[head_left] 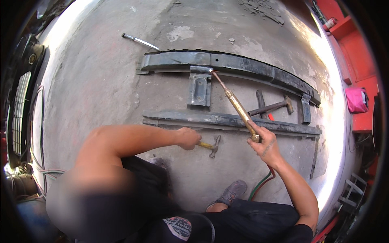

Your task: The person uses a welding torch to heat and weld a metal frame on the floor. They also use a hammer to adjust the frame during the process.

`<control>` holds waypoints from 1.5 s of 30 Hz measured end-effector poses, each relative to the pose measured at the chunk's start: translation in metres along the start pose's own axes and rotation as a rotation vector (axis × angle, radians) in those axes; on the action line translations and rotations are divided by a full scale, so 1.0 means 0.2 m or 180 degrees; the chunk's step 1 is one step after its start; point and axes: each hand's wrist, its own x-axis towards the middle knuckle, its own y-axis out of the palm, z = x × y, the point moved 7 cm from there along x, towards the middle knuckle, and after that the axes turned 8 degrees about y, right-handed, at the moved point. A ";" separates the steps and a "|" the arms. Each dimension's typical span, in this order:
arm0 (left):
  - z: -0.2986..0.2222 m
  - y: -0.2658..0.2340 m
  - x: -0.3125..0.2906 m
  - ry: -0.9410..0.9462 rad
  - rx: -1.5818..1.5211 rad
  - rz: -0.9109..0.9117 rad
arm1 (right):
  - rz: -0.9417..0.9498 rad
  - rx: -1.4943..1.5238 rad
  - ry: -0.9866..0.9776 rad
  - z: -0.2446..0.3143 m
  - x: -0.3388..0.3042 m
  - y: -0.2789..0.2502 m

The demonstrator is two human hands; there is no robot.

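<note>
A brass gas torch (237, 104) lies in my right hand (265, 142), its fingers wrapped round the handle. The torch's tip points up and left, with a small bright glow where it meets the bracket (199, 87) under a curved dark metal beam (243, 65). Green and red hoses (262, 184) run down from near the torch's back end. My left hand (188, 138) is closed on the yellow handle of a small hammer (213, 147), whose head hangs just in front of a second, straighter beam (231, 120).
Between the beams lies a larger hammer (275, 107), crossed with another dark tool. A metal rod with a dark end (139, 41) rests beyond the curved beam. Left stands a dark car front part (22, 97) beside hoses; right, a red shelf (358, 52) and pink bag (356, 100).
</note>
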 end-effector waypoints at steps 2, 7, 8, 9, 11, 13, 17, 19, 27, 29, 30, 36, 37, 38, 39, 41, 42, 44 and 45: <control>0.01 0.02 0.00 0.0009 -0.0020 0.0020 | 0.0020 0.0010 0.0051 0.01 0.01 0.01; 0.02 0.04 0.02 0.0024 0.0021 0.0069 | -0.0030 -0.0248 -0.0273 0.03 0.02 0.02; 0.02 0.05 0.02 -0.0003 0.0019 0.0080 | -0.0032 -0.0261 -0.0304 0.04 0.02 0.02; 0.01 0.04 0.03 -0.0008 0.0019 0.0080 | -0.0027 -0.0263 -0.0306 0.04 0.02 0.02; 0.00 0.03 0.03 -0.0007 0.0002 0.0093 | -0.0018 -0.0261 -0.0310 0.04 0.02 0.02; -0.01 0.02 0.03 0.0011 -0.0028 0.0122 | 0.0011 -0.0178 -0.0315 0.07 0.02 0.02; -0.03 -0.01 0.01 -0.0037 -0.0099 0.0097 | 0.0026 -0.0211 -0.0351 0.07 0.03 0.02; -0.02 0.00 0.02 -0.0056 -0.0054 0.0085 | -0.0007 -0.0200 -0.0370 0.06 0.03 0.03; 0.03 0.04 0.04 0.0066 0.0039 0.0043 | -0.0103 -0.0223 -0.0233 0.01 0.00 -0.01; 0.03 0.05 0.04 0.0074 0.0045 0.0027 | -0.0147 -0.0220 -0.0292 -0.01 0.00 0.00; 0.03 0.05 0.03 0.0063 0.0048 0.0017 | -0.0133 -0.0239 -0.0293 0.00 0.00 0.00; 0.04 0.03 0.03 0.0001 0.0082 0.0061 | -0.0017 -0.0236 -0.0238 0.03 0.00 0.02; 0.01 0.02 0.06 0.0062 0.0135 0.0078 | -0.0019 -0.0300 -0.0256 0.03 0.00 0.01; 0.02 0.03 0.06 0.0058 0.0132 0.0073 | -0.0021 -0.0356 -0.0260 0.01 0.01 0.01; 0.03 0.04 0.08 0.0111 0.0127 0.0064 | -0.0053 -0.0326 -0.0397 -0.01 0.01 0.02; 0.06 0.07 0.06 0.0063 0.0107 0.0037 | -0.0079 -0.0271 -0.0601 0.00 0.04 0.04; 0.07 0.07 0.07 0.0058 0.0106 0.0039 | -0.0054 -0.0232 -0.0653 0.02 0.04 0.04; 0.04 0.05 0.08 0.0115 0.0136 0.0003 | -0.0053 -0.0237 -0.0555 0.01 0.03 0.01; 0.04 0.05 0.06 0.0079 0.0141 0.0003 | -0.0022 -0.0193 -0.0547 0.00 0.02 0.02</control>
